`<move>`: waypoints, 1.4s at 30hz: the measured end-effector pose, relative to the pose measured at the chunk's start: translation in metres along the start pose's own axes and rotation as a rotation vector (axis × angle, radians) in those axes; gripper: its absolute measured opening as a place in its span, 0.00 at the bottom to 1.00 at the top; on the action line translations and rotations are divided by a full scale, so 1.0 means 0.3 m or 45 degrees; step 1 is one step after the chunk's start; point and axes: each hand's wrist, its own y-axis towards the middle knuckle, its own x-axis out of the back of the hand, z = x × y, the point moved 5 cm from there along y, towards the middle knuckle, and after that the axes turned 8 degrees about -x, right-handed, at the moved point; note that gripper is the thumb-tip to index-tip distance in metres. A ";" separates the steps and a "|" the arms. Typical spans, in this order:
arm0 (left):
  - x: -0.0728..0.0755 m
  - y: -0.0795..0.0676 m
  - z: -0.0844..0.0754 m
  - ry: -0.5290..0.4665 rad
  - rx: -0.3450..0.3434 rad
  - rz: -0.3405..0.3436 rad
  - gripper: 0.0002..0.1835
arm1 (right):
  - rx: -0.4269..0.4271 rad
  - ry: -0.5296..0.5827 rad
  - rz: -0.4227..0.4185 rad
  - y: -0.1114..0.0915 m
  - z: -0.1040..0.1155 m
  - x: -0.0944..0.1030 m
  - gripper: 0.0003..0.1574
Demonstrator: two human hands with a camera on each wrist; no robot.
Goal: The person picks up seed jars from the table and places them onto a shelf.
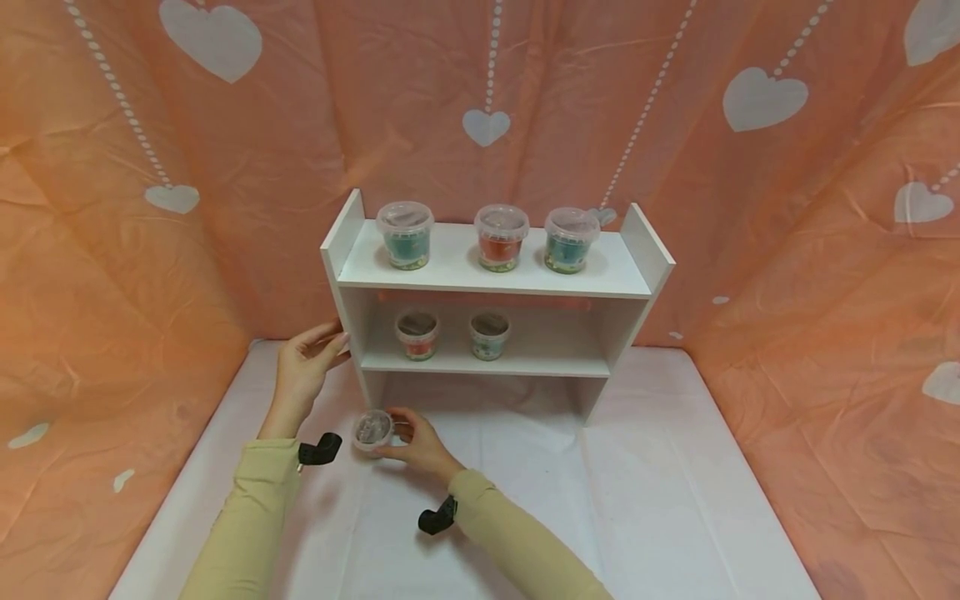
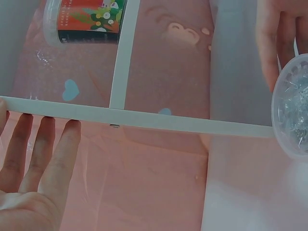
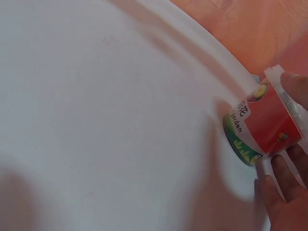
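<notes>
My right hand holds a clear plastic cup with a lid, in front of the shelf's lower left corner. Its label is red, white and green in the right wrist view, where thumb and fingers of the right hand lie on either side of the cup. Beside the white shelf unit, my left hand touches the left side panel. From the left wrist camera, the fingers look nearly straight, tips at the panel.
On the top board stand a left teal cup, a red cup and a right teal cup. The middle board carries a red cup and a pale blue cup. An orange curtain surrounds the white tabletop.
</notes>
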 end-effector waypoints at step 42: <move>-0.001 -0.002 0.003 0.006 -0.002 0.017 0.21 | -0.067 0.034 0.021 -0.033 -0.030 0.075 0.40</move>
